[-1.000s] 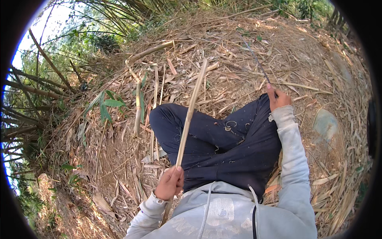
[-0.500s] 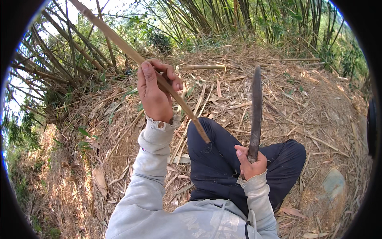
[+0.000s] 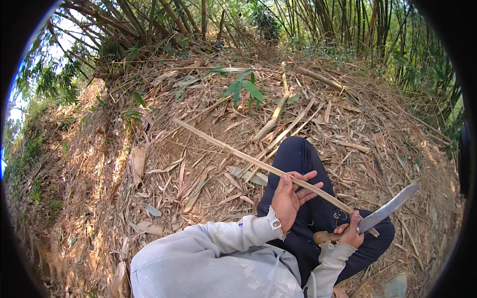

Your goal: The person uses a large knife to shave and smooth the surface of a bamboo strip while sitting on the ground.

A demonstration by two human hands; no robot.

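A long pale bamboo strip slants from the ground side at upper left down across my thighs. My left hand has it lying between the thumb and the fingers, which are stretched out. In my right hand is a large knife, its brown wooden handle pointing left and its curved blade out to the upper right. The strip's lower end passes by the right fingers and crosses the blade near the handle; whether those fingers also press on the strip I cannot tell.
Dry bamboo leaves and litter cover the sloping ground. Ahead lie a cut bamboo stem and another pole. Bamboo clumps stand behind. My bent legs in dark trousers are beneath the hands.
My left hand has come down and right, bringing the strip low across my legs; its fingers have straightened. The knife has tilted from upright to the right, meeting the strip. The view has shifted.
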